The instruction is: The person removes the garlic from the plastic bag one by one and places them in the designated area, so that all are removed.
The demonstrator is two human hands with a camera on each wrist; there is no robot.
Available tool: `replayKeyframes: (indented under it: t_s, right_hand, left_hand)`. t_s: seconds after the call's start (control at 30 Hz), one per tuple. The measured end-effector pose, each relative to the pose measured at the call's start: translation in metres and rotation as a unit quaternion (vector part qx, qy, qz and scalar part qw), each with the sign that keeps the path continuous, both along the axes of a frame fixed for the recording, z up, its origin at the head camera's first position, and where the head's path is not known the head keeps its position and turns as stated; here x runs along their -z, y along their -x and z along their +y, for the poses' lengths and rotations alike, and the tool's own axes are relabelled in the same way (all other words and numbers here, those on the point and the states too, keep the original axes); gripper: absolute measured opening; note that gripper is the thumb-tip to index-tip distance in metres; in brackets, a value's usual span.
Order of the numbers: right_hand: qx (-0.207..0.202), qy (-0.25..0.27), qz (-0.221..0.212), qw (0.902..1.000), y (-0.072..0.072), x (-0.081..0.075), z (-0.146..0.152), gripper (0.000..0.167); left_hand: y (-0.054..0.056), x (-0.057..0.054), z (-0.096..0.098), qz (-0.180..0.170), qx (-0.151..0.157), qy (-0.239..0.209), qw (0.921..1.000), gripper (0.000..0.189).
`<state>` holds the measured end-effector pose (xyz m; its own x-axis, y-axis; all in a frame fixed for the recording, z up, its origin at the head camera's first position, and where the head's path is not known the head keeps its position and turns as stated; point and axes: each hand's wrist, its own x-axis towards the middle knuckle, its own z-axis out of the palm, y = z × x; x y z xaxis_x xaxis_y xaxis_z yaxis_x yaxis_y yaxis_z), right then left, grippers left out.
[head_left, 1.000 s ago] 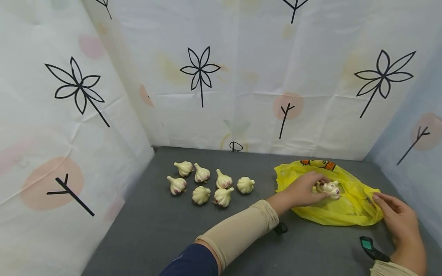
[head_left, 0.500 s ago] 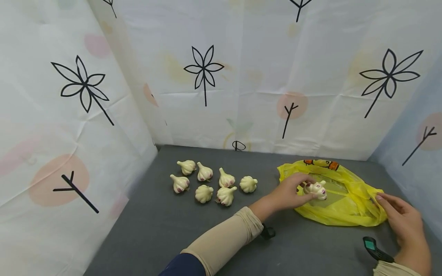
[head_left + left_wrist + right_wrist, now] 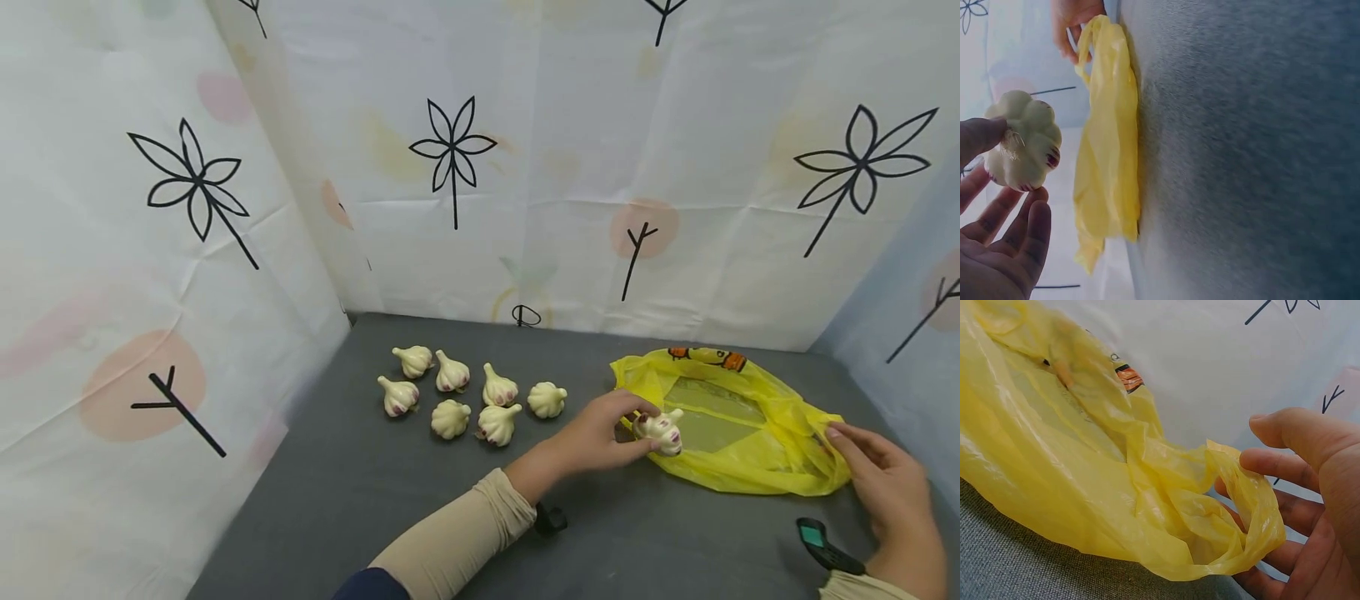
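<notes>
My left hand (image 3: 607, 435) holds a garlic bulb (image 3: 663, 432), pale with purple patches, over the left rim of the yellow plastic bag (image 3: 738, 467). In the left wrist view the thumb presses near the bulb's root end (image 3: 1016, 140) and the fingertips support its other side. My right hand (image 3: 892, 483) holds the bag's right end. In the right wrist view its fingers (image 3: 1288, 509) are hooked in the bag's handle loop (image 3: 1263, 512), index in front and the others behind, thumb apart. The bag lies with its mouth spread wide; no bulb shows inside.
Several garlic bulbs (image 3: 450, 419) lie in two loose rows on the grey table (image 3: 360, 508), left of the bag. Printed cloth walls (image 3: 570, 250) stand behind and at both sides. Dark straps (image 3: 825, 546) cross the wrists.
My left hand has drawn back left and toward me with the garlic bulb, from over the bag's middle to its left rim. The right hand keeps its hold; the whole view shifts slightly.
</notes>
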<state>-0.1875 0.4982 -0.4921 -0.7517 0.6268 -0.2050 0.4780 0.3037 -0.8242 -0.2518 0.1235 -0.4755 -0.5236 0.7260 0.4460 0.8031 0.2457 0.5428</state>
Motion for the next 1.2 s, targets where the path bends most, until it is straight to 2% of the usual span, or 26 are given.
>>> replayKeyframes:
  t_s: [0.27, 0.37, 0.67, 0.9, 1.1, 1.2]
  right_hand:
    - [-0.004, 0.001, -0.004, 1.0, 0.0, -0.002, -0.001, 0.069]
    - [-0.003, 0.0, -0.003, 1.0, -0.001, -0.001, 0.0, 0.06]
    - [-0.002, -0.001, -0.004, 1.0, 0.001, 0.001, 0.0, 0.053]
    - [-0.006, -0.01, -0.011, 0.9999, 0.004, 0.005, 0.001, 0.075]
    - [0.0, -0.015, -0.019, 0.9997, 0.004, 0.006, 0.0, 0.075]
    - [0.004, -0.021, -0.019, 0.9996, 0.003, 0.003, -0.003, 0.071]
  left_hand:
    - [-0.007, 0.006, -0.026, 0.003, -0.014, 0.009, 0.9998, 0.034]
    - [-0.01, 0.007, -0.037, 0.006, -0.016, 0.01, 0.9998, 0.033]
    - [-0.014, 0.014, -0.065, 0.02, -0.029, 0.016, 0.9992, 0.032]
    - [-0.015, 0.02, -0.078, 0.016, -0.035, 0.008, 0.9992, 0.032]
    - [-0.014, 0.019, -0.086, 0.018, -0.04, -0.003, 0.999, 0.032]
    - [-0.014, 0.017, -0.091, -0.003, -0.044, 0.011, 0.999, 0.033]
